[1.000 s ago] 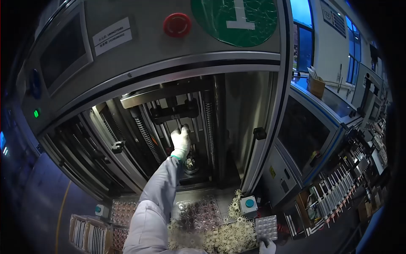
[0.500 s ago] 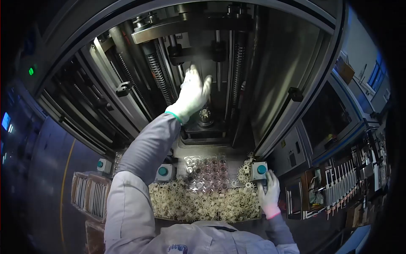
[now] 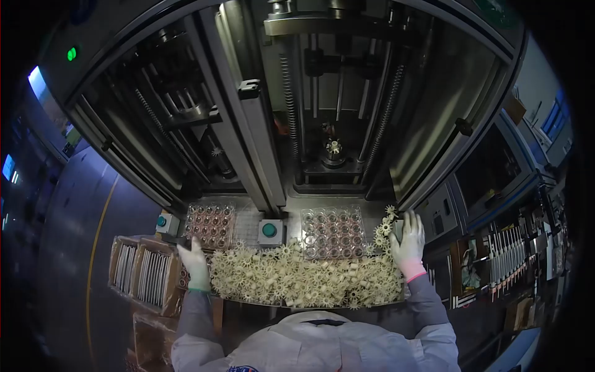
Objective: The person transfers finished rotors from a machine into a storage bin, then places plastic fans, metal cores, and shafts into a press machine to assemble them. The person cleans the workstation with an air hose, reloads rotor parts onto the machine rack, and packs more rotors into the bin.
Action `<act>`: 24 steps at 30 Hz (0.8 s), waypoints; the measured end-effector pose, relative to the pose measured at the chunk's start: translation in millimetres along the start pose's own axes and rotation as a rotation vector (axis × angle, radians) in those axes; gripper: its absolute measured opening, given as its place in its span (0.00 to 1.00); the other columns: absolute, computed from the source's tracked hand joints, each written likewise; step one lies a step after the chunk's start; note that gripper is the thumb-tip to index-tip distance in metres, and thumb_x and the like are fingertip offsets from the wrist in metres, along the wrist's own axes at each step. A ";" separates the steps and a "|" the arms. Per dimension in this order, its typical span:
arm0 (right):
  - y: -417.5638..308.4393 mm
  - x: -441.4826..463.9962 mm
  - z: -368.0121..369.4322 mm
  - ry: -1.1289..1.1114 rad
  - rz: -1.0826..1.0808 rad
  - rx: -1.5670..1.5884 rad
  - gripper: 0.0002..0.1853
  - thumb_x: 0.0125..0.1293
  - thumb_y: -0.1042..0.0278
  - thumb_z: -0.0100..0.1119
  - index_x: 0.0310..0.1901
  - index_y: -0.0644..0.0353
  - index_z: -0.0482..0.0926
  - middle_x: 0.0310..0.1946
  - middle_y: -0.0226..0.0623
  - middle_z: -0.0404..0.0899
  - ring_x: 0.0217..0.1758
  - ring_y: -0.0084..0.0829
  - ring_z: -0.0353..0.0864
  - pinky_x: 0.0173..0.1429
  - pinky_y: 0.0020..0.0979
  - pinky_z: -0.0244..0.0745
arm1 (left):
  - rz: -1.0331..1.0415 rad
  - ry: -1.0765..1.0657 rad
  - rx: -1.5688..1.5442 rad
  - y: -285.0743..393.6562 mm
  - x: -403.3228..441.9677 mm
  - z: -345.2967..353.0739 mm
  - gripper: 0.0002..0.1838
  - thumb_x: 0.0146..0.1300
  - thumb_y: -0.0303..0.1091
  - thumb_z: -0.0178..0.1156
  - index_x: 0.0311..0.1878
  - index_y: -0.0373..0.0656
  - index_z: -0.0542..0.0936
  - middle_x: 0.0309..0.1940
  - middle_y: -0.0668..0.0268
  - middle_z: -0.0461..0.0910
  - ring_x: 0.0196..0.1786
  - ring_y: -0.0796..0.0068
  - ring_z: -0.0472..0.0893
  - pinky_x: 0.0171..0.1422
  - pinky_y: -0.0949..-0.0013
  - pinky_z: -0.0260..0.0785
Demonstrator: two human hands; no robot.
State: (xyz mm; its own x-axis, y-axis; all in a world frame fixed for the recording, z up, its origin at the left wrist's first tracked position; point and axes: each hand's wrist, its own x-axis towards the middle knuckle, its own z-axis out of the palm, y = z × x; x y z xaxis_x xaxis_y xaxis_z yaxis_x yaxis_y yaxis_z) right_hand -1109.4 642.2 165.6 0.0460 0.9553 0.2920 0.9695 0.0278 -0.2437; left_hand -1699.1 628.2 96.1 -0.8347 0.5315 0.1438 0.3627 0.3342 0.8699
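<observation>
My right hand (image 3: 409, 245), in a white glove with a pink cuff, lies with fingers stretched over the button box at the right, hiding its button. Low at the left is my left hand (image 3: 196, 265), gloved with a green cuff, its fingers apart and nothing visible in them. Beside it stands a clear tray (image 3: 211, 224) of round cups. Between the hands spreads a heap of cream toothed gears (image 3: 310, 276). Inside the press, a cream gear (image 3: 334, 147) sits on top of the fixture (image 3: 333, 161).
A second clear tray (image 3: 333, 232) stands before the press. Button boxes with a green button (image 3: 268, 230) stand at the middle and far left. Another gear (image 3: 216, 150) sits in the left bay, past a frame post (image 3: 245, 124). Boxes of white rods (image 3: 152, 279) are at left.
My left hand has come out of the press and down to the lower left. My right hand has moved up over the right button box. The view has shifted, showing more of the left bay.
</observation>
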 end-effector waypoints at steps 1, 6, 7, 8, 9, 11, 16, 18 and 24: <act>-27.3 0.5 -6.0 -0.024 -0.048 0.058 0.40 0.61 0.59 0.65 0.72 0.67 0.62 0.73 0.53 0.60 0.79 0.51 0.54 0.81 0.47 0.49 | -0.117 0.136 0.093 -29.2 17.4 0.0 0.32 0.69 0.42 0.64 0.64 0.26 0.68 0.61 0.49 0.75 0.58 0.54 0.77 0.67 0.58 0.66; -125.7 4.1 24.5 -0.370 -0.420 -0.073 0.43 0.57 0.48 0.70 0.71 0.59 0.67 0.71 0.47 0.66 0.79 0.50 0.55 0.83 0.49 0.46 | -0.440 -0.275 -0.195 -39.3 38.7 -6.8 0.32 0.64 0.53 0.68 0.53 0.27 0.78 0.50 0.52 0.82 0.48 0.61 0.78 0.56 0.59 0.69; -132.9 5.6 33.3 -0.475 -0.425 -0.121 0.41 0.56 0.48 0.71 0.70 0.58 0.70 0.71 0.46 0.66 0.78 0.50 0.56 0.82 0.49 0.48 | -0.568 -0.379 -0.333 -43.9 45.3 -3.5 0.36 0.64 0.56 0.68 0.53 0.25 0.78 0.52 0.50 0.81 0.49 0.61 0.78 0.57 0.61 0.68; -134.1 4.3 39.6 -0.458 -0.412 -0.064 0.35 0.57 0.51 0.71 0.65 0.56 0.76 0.68 0.42 0.70 0.76 0.49 0.60 0.81 0.49 0.50 | -0.419 -0.282 -0.187 -70.6 54.0 15.5 0.30 0.66 0.59 0.63 0.42 0.34 0.81 0.35 0.59 0.82 0.30 0.69 0.79 0.36 0.62 0.73; -132.8 2.0 43.2 -0.447 -0.402 -0.052 0.32 0.57 0.53 0.71 0.63 0.56 0.78 0.66 0.42 0.72 0.75 0.48 0.63 0.81 0.49 0.51 | -0.386 -0.228 -0.094 -19.3 38.2 -1.6 0.25 0.65 0.54 0.65 0.42 0.35 0.81 0.35 0.62 0.80 0.30 0.69 0.78 0.36 0.62 0.74; -131.3 -8.9 39.9 -0.407 -0.359 -0.012 0.27 0.60 0.58 0.68 0.61 0.55 0.79 0.61 0.41 0.77 0.70 0.45 0.69 0.78 0.48 0.57 | -0.595 -0.369 -0.342 -4.4 39.0 -17.2 0.22 0.65 0.48 0.66 0.44 0.34 0.80 0.38 0.61 0.81 0.35 0.68 0.79 0.41 0.63 0.74; -120.9 -26.1 30.4 0.096 -0.250 0.089 0.17 0.66 0.69 0.61 0.56 0.60 0.82 0.54 0.46 0.81 0.59 0.48 0.78 0.66 0.44 0.72 | -0.352 -0.368 -0.531 -97.8 64.8 -8.6 0.13 0.66 0.35 0.58 0.48 0.37 0.79 0.40 0.63 0.81 0.39 0.69 0.79 0.44 0.61 0.73; -159.4 -33.3 0.0 0.267 -0.241 0.228 0.16 0.67 0.73 0.57 0.55 0.64 0.82 0.52 0.47 0.83 0.56 0.47 0.81 0.64 0.42 0.74 | -0.507 -0.401 -0.789 -34.8 47.6 -60.4 0.14 0.67 0.31 0.55 0.52 0.37 0.79 0.43 0.63 0.82 0.42 0.70 0.80 0.47 0.63 0.73; -311.8 -69.7 -35.7 0.166 -0.439 0.329 0.17 0.63 0.68 0.61 0.52 0.64 0.81 0.59 0.44 0.79 0.58 0.43 0.80 0.58 0.38 0.78 | 0.153 -0.631 -0.714 58.9 -75.7 -78.3 0.18 0.71 0.24 0.54 0.62 0.35 0.72 0.51 0.57 0.80 0.55 0.63 0.81 0.64 0.59 0.76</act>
State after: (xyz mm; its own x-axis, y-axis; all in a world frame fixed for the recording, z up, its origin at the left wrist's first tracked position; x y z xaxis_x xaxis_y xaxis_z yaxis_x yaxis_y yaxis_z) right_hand -1406.2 556.5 254.2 -0.2811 0.7751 0.5659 0.7812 0.5273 -0.3342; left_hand -1647.0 546.7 173.4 -0.3475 0.9201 0.1809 -0.0623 -0.2152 0.9746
